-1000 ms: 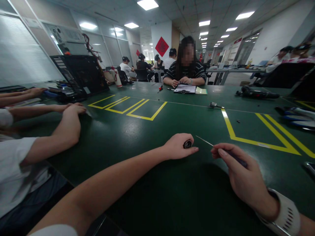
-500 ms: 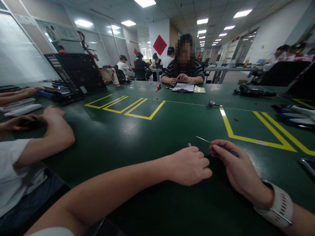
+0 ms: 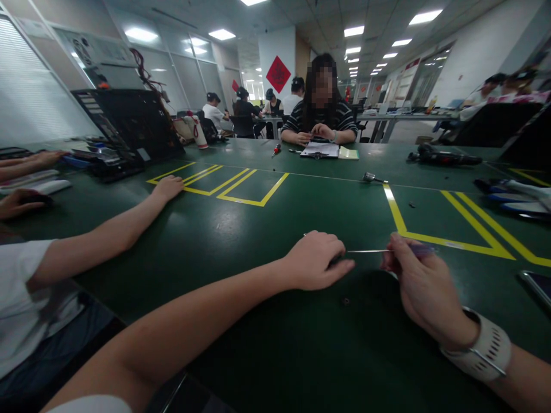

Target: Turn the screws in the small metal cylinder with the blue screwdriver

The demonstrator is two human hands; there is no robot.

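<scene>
My right hand (image 3: 415,281) is closed on a slim screwdriver (image 3: 424,249) with a translucent purplish handle. Its thin metal shaft points left, and the tip comes close to the fingers of my left hand (image 3: 316,261). Those fingers are curled round something dark; a small metallic end shows past the far side of the hand, the rest is hidden. Whether the tip touches the held thing I cannot tell. Below the gap between my hands, a small dark ring-like part (image 3: 345,300) lies on the green table (image 3: 275,355).
A metal-ended tool (image 3: 373,178) lies beyond my hands, near yellow tape (image 3: 456,245) and small dark bits (image 3: 412,205). A phone (image 3: 536,287) lies at the right edge. A co-worker's arm (image 3: 129,226) reaches in at left. Another person sits opposite behind a clipboard (image 3: 321,150).
My left hand has turned and shifted slightly left. The screwdriver's shaft has swung level, towards it. The small dark part now shows on the table. The co-worker's arm has stretched out over the tape.
</scene>
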